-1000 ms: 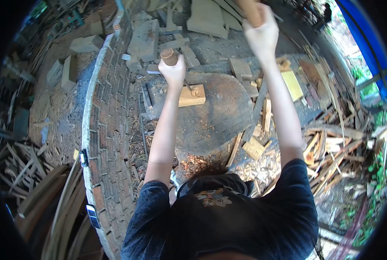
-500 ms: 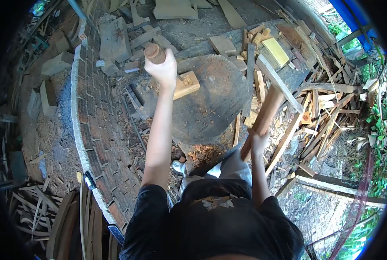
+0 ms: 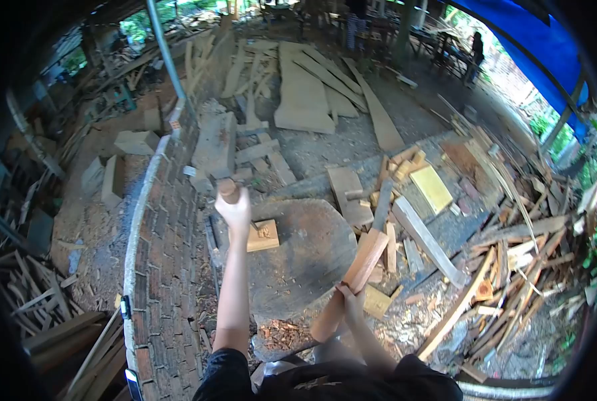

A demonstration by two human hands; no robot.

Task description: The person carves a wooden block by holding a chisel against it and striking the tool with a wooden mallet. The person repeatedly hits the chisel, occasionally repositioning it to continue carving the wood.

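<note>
My left hand (image 3: 237,212) is wrapped round the thick wooden handle of a chisel (image 3: 228,189). Its blade is mostly hidden, but a bit of its dark tip shows by a small rectangular wood block (image 3: 259,242). The block lies on a broad round stump (image 3: 305,267) and has a carved patch with shavings on top. In my right hand (image 3: 350,301) is a heavy wooden mallet (image 3: 367,257), slanting up from my lap over the stump's right edge. Mallet and chisel are apart.
A low brick wall (image 3: 168,267) runs along the left. Right of the stump lie a yellowish board (image 3: 432,188), a grey beam (image 3: 428,242) and a heap of scrap wood (image 3: 512,267). Large planks (image 3: 305,100) lie farther back. A person (image 3: 476,57) is in the distance.
The view has tipped upward, showing more of the yard. The mallet has swung left towards the stump in my right hand. My left hand keeps its hold on the chisel beside the block.
</note>
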